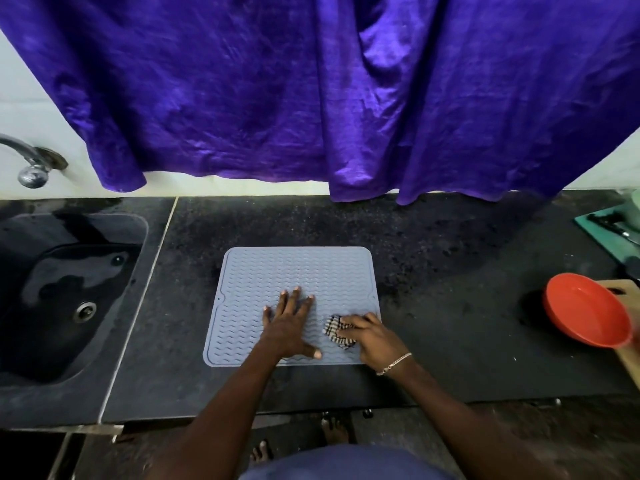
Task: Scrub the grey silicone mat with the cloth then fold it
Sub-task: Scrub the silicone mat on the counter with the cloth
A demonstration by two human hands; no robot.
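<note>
The grey silicone mat (pixel 298 271) lies flat and unfolded on the dark counter, its ribbed wavy face up. My left hand (pixel 289 325) rests palm down on the mat's near middle, fingers spread, holding nothing. My right hand (pixel 369 336) is closed over a crumpled black-and-white checked cloth (pixel 334 329) pressed on the mat's near right corner. Part of the cloth is hidden under the fingers.
A dark sink (pixel 69 292) with a tap (pixel 31 164) lies to the left. A red bowl (pixel 588 310) on a wooden board (pixel 628 355) sits at the right edge, a green board (pixel 613 233) behind it. A purple curtain (pixel 311 98) hangs along the back wall.
</note>
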